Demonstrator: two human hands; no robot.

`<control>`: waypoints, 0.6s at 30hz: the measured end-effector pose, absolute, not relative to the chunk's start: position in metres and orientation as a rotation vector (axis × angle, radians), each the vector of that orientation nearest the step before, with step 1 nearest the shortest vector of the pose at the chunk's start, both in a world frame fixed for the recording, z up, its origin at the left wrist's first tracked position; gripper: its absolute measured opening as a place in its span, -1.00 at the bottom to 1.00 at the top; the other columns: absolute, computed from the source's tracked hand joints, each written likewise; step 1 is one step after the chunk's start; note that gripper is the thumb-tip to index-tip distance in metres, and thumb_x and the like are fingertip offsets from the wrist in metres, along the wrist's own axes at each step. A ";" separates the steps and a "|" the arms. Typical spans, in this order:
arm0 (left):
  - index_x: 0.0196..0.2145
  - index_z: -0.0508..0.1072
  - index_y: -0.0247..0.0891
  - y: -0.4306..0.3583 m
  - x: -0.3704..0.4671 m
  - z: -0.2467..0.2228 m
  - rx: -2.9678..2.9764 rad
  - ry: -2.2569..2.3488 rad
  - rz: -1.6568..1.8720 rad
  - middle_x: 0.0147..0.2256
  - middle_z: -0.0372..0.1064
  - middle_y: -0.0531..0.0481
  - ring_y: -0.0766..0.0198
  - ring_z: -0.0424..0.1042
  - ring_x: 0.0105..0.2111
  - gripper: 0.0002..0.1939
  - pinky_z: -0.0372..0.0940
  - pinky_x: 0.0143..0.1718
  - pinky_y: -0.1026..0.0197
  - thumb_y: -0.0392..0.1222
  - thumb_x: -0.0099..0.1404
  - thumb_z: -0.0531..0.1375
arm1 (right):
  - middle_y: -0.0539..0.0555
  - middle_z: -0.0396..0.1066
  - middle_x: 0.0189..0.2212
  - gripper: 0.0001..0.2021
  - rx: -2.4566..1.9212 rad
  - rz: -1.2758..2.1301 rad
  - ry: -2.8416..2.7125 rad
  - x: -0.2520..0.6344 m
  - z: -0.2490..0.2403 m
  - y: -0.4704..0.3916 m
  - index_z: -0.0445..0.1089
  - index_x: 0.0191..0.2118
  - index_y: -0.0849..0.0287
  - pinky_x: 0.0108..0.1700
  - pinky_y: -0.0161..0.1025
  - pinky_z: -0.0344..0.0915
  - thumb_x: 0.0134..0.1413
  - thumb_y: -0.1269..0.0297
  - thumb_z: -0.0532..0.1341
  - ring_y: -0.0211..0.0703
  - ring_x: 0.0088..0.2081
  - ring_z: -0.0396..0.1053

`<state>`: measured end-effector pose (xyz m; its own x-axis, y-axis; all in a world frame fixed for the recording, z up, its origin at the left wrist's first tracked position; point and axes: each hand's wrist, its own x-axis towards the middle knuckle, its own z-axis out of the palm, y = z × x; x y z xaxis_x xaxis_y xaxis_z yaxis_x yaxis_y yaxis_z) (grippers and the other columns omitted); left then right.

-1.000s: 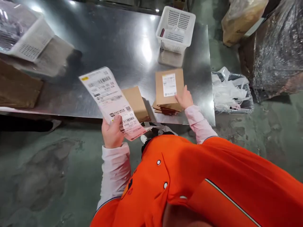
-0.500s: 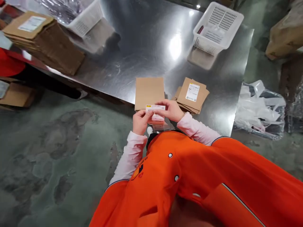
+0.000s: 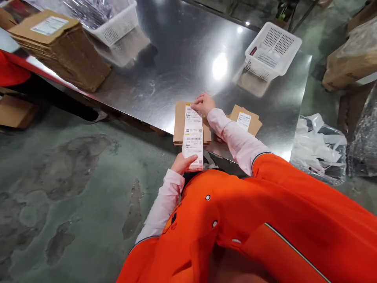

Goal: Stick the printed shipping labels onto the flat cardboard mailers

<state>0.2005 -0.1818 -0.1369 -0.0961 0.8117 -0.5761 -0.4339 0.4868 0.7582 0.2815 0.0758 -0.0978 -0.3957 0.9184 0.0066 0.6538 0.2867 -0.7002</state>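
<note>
A strip of white shipping labels with yellow corner marks stretches between my two hands. My left hand grips its lower end at the table's front edge, thumb on top. Farther up, my right hand pinches the top end over a stack of flat brown cardboard mailers. The upper label lies over the top mailer; whether it touches is hard to tell. Right of that stack, partly behind my right sleeve, lies a smaller pile of mailers whose top one bears a white label.
On the metal table stand a white basket at right, another basket of plastic packets at left, and a tall cardboard stack. A clear bag lies beyond the right edge. Another person's leg shows at left.
My right hand has moved up and away from my left, drawing the label strip out long over the mailer stack. My left hand has come slightly lower.
</note>
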 end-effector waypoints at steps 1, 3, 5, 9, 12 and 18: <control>-0.17 0.61 -0.41 -0.187 0.201 -0.141 0.359 1.289 1.081 -0.13 0.58 -0.34 -0.22 0.54 -0.08 -0.24 0.40 0.02 -0.17 0.03 -0.34 0.58 | 0.16 0.40 0.06 -0.79 -1.459 0.850 -2.175 0.276 -0.106 0.088 0.57 -0.28 0.21 0.19 -0.04 0.29 0.00 0.18 0.39 -0.02 0.06 0.39; -0.20 0.62 -0.42 -0.203 0.202 -0.148 0.336 1.326 1.042 -0.15 0.58 -0.36 -0.25 0.54 -0.07 -0.24 0.39 0.04 -0.20 0.04 -0.37 0.59 | 0.21 0.35 0.13 -0.67 -1.528 0.776 -2.235 0.269 -0.119 0.101 0.55 -0.11 0.21 0.24 0.08 0.24 0.04 0.12 0.37 0.08 0.15 0.33; -0.22 0.62 -0.42 -0.222 0.202 -0.150 0.335 1.368 0.991 -0.17 0.59 -0.35 -0.25 0.55 -0.08 -0.27 0.39 0.05 -0.21 0.04 -0.36 0.58 | 0.33 0.24 0.24 -0.42 -1.517 0.661 -2.330 0.266 -0.127 0.101 0.40 0.15 0.26 0.29 0.26 0.12 0.08 0.03 0.33 0.25 0.27 0.19; -0.25 0.63 -0.41 -0.250 0.189 -0.136 0.358 1.444 1.009 -0.22 0.60 -0.31 -0.19 0.57 -0.15 -0.33 0.44 -0.03 -0.15 0.10 -0.26 0.55 | 0.40 -0.09 0.43 -0.17 -1.126 0.501 -2.743 0.265 -0.131 0.072 0.04 0.40 0.37 0.40 0.42 -0.33 0.20 -0.11 0.17 0.37 0.45 -0.21; -0.23 0.61 -0.42 -0.234 0.171 -0.116 0.399 1.578 1.165 -0.23 0.60 -0.29 -0.14 0.58 -0.19 -0.30 0.48 -0.12 -0.07 0.21 -0.19 0.50 | 0.37 -0.18 0.46 -0.24 -0.928 0.478 -2.886 0.270 -0.132 0.030 0.00 0.42 0.40 0.43 0.36 -0.48 0.28 -0.03 0.07 0.31 0.48 -0.30; -0.05 0.55 -0.40 -0.132 0.146 -0.103 0.714 1.874 1.431 -0.02 0.53 -0.31 -0.14 0.47 0.06 -0.40 0.38 0.08 -0.07 0.21 0.20 0.26 | 0.30 0.07 0.39 -0.45 -0.360 0.803 -2.860 0.324 -0.136 -0.039 0.21 0.34 0.30 0.48 0.16 -0.19 0.34 0.14 0.00 0.06 0.46 -0.09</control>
